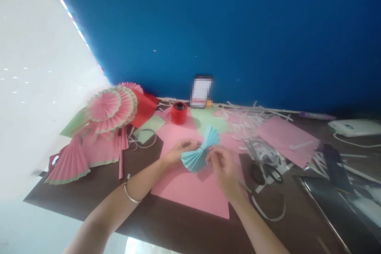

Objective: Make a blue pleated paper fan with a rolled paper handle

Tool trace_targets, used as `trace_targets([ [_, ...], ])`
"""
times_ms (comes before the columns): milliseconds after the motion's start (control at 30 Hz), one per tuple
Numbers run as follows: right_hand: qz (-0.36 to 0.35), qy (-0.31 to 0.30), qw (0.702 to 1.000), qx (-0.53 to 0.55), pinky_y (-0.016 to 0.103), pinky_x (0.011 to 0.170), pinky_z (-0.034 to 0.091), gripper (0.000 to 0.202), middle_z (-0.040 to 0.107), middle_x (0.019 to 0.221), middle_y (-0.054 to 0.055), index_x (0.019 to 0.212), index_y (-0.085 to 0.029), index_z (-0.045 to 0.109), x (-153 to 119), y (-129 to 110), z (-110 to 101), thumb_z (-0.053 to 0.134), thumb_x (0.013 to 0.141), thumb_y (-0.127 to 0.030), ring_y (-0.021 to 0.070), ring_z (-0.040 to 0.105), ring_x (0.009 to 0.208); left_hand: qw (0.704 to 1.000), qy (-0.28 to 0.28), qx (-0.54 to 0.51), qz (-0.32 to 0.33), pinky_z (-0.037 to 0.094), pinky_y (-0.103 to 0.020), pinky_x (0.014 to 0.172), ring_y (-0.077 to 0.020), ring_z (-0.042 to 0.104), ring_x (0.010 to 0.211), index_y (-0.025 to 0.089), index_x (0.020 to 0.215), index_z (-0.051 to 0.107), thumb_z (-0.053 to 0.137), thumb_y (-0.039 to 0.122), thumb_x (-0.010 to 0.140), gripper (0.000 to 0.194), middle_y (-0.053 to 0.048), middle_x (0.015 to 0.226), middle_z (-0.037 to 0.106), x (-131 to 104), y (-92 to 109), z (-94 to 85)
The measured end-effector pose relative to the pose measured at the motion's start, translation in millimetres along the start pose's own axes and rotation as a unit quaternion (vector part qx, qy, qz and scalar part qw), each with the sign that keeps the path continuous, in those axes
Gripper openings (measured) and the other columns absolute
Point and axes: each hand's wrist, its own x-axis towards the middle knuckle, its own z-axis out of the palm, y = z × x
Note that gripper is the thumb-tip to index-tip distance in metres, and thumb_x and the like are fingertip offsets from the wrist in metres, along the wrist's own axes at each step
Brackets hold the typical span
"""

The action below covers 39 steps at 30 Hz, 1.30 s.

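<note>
We can read no words, brands or numbers here. The propped phone's screen (pixel 201 92) is blurred into blocks, and the small dark mark on the white device (pixel 355 127) at our right is too small and soft for us to make out.
</note>
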Motion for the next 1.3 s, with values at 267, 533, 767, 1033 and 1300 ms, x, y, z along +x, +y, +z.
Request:
trace_targets([
  [267, -0.029, -0.001, 0.999, -0.037, 0.031, 0.067, 0.051, 0.019, 0.057, 0.09, 0.005, 0.098, -0.022, 0.052, -1.6, -2.0, 4.3, 0.055, 0.083, -0.033, 0.0158, 0.059, 0.076, 1.0, 0.003, -0.004, 0.026, 0.044, -0.025, 0.068, -0.0143, 0.061, 0.074, 0.011, 0.076, 0.066, 0.071, 0.039, 0.069, 0.03, -0.008, 0.095, 0.065, -2.4, 1.2, -1.0],
  [533, -0.083, 0.001, 0.992, -0.099, 0.03, 0.068, 0.05, 0.011, 0.056, 0.089, 0.004, 0.093, -0.021, 0.054, 1.0, 1.5, 3.7, 0.056, 0.083, -0.025, 0.0139, 0.057, 0.073, 0.996, -0.009, -0.087, -0.006, 0.044, -0.026, 0.067, -0.0147, 0.059, 0.069, 0.01, 0.079, 0.061, 0.068, 0.044, 0.072, 0.035, -0.008, 0.081, 0.064, -1.0, 3.9, 1.1],
  [767, -0.114, -0.007, 0.984, -0.138, 0.03, 0.07, 0.05, 0.007, 0.058, 0.089, 0.005, 0.089, -0.021, 0.057, 1.0, -0.8, 2.3, 0.053, 0.084, -0.024, 0.0162, 0.058, 0.08, 0.988, 0.041, -0.146, -0.027, 0.043, -0.027, 0.077, -0.0165, 0.059, 0.082, 0.014, 0.069, 0.056, 0.071, 0.033, 0.068, 0.025, -0.005, 0.086, 0.061, -0.6, 7.3, 2.2],
  [1033, -0.202, -0.032, 0.956, -0.209, 0.033, 0.073, 0.05, 0.014, 0.058, 0.092, 0.006, 0.095, -0.022, 0.058, 1.9, 0.2, 3.8, 0.049, 0.085, -0.018, 0.0181, 0.058, 0.087, 0.999, 0.013, -0.016, 0.028, 0.041, -0.025, 0.074, -0.0121, 0.057, 0.077, 0.016, 0.085, 0.056, 0.08, 0.024, 0.058, 0.037, -0.001, 0.081, 0.057, -3.3, 4.4, 4.2],
  [1300, -0.207, 0.021, 0.941, -0.268, 0.039, 0.086, 0.047, 0.013, 0.053, 0.102, 0.008, 0.095, -0.021, 0.058, 0.7, 3.3, 1.7, 0.051, 0.085, -0.02, 0.0199, 0.054, 0.098, 0.998, 0.05, -0.031, 0.017, 0.041, -0.023, 0.067, -0.0102, 0.056, 0.066, 0.012, 0.074, 0.057, 0.076, 0.038, 0.063, 0.034, -0.001, 0.072, 0.058, 0.9, 2.3, 1.3],
])
